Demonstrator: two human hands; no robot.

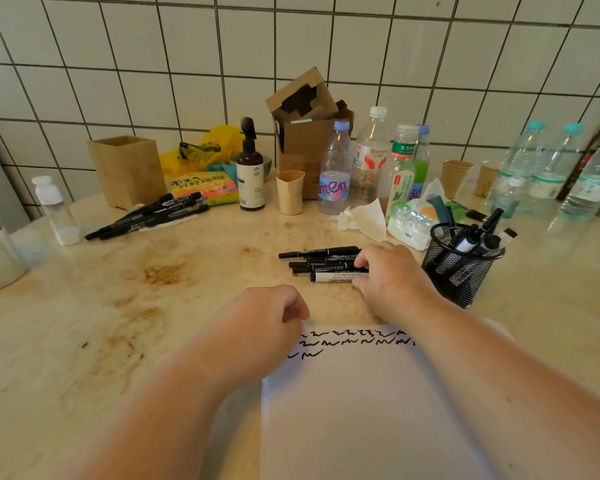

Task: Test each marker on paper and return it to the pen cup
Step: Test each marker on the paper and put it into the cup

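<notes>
From the head camera we see a white paper (371, 403) lying on a stained, marble-patterned tabletop (125, 306), with black squiggles in three rows along its far edge. Our left hand (257, 317) rests curled into a loose fist on the paper's far left corner, gripping nothing we can see. Our right hand (388, 271) reaches onto a small heap of markers (321, 263) just beyond the paper, fingers bent down over their right ends; we cannot tell whether it grips one. The nearest marker has a white barrel with small print too blurred to read.

Right of that hand stands a black mesh cup (461, 265) holding several markers upright. A second heap of black markers (149, 214) lies far left, beside a wooden box (127, 169).

Labels: a clear bottle (335, 174) reads "mten" in pink, another carries green Chinese characters "东方", and a yellow packet (201, 187) bears Chinese writing. A brown spray bottle (252, 168), a beige tumbler (290, 192), a cardboard carton (305, 133) and crumpled tissue (364, 218) stand along the back. The wall (326, 39) is white square tile with dark grout.
</notes>
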